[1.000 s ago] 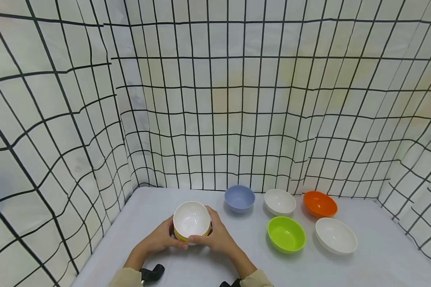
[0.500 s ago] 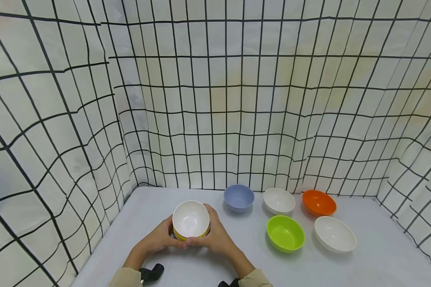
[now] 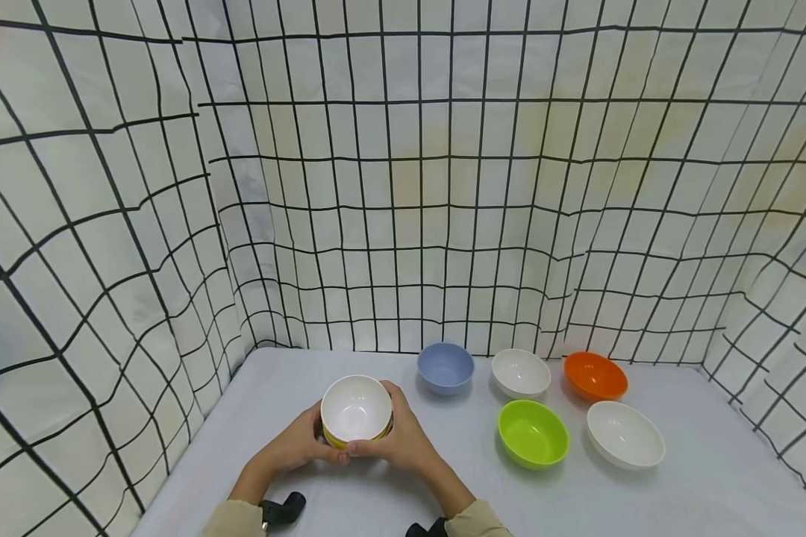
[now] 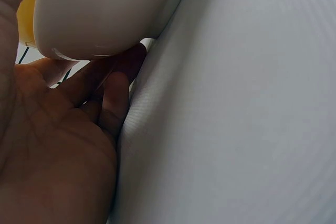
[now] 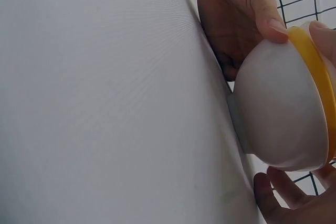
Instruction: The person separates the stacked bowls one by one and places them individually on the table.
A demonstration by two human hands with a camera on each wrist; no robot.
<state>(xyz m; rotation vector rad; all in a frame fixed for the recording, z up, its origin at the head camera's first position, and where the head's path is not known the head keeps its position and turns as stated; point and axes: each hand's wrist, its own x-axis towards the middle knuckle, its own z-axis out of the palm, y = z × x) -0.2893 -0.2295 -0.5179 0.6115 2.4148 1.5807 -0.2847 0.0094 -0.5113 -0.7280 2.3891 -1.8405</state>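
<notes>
A stack of nested bowls stands left of centre on the table, gripped from both sides by my two hands. On top is a white bowl (image 3: 356,406); below it shows the rim of a yellow bowl (image 5: 311,61). Another white bowl (image 5: 278,108) forms the bottom of the stack, its foot at the tablecloth. My left hand (image 3: 298,445) curls around the left side, thumb in front. Around the right side wraps my right hand (image 3: 406,440), its thumb on the near side close to the left thumb. The far fingers are partly hidden behind the stack.
To the right on the white-covered table (image 3: 443,477) stand separate bowls: a blue bowl (image 3: 445,368), a small white bowl (image 3: 520,373), an orange bowl (image 3: 595,376), a green bowl (image 3: 533,434) and a wide white bowl (image 3: 625,435). Black-gridded white walls (image 3: 403,186) enclose the table's back and sides.
</notes>
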